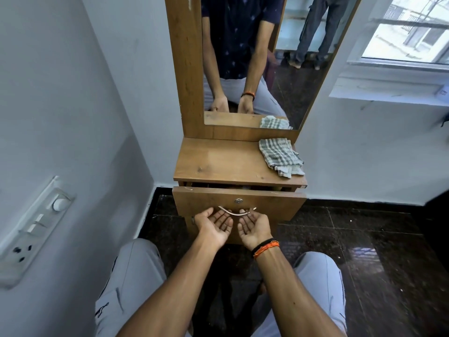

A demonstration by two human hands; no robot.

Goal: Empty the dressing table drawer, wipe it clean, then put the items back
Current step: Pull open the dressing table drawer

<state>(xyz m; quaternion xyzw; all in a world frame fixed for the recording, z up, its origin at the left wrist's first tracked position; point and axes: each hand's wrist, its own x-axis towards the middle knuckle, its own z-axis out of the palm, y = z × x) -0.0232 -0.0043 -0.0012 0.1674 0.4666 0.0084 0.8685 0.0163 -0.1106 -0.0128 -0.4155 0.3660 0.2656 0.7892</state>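
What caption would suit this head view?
Both hands, left hand and right hand, palms up under the handle of a slightly open drawer.

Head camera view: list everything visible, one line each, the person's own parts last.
Wooden dressing table: one, brown, against the white wall.
Tall framed mirror: one, above the tabletop.
Checked grey-and-white cloth: one, on the tabletop's right rear corner.
Wooden drawer: one, brown, under the tabletop, slightly open.
Curved metal handle: one, silver, on the drawer front.
Round keyhole lock: one, silver, above the handle.
Switch and socket panel: one, white, left wall.
Window: one, upper right.
Tiled floor: dark, glossy.
Left hand: palm up, fingers under the handle.
Right hand: palm up, fingers under the handle, orange and black wristbands.
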